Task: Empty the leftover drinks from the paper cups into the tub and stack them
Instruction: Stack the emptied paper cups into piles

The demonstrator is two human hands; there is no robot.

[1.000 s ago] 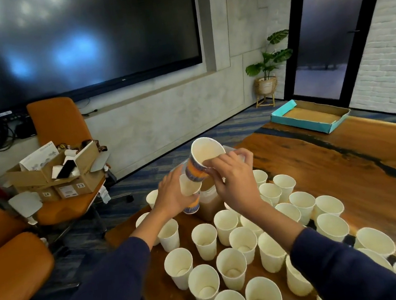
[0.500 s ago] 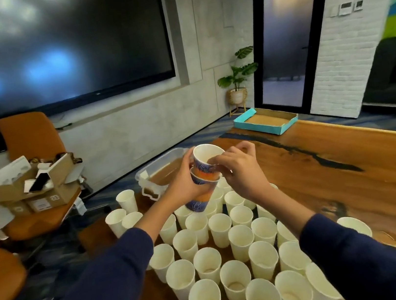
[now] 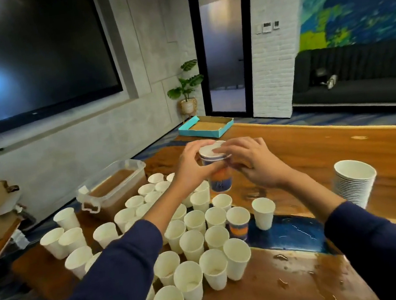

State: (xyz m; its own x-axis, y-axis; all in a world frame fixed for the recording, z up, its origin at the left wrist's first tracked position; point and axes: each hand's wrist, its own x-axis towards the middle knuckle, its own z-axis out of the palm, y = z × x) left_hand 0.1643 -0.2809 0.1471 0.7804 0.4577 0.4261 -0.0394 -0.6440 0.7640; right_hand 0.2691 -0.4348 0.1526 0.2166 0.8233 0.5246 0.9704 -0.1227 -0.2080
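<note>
Both hands gripped a short stack of blue-and-orange printed paper cups above the wooden counter: left hand curled round its side, right hand pinching the rim.

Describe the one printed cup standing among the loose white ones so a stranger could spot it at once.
Start at the wooden table and find the crowd of open white cups on its near left part. On the crowd's right edge, beside the blue resin streak, stands the printed cup: it alone there has an orange-and-blue wall.
</note>
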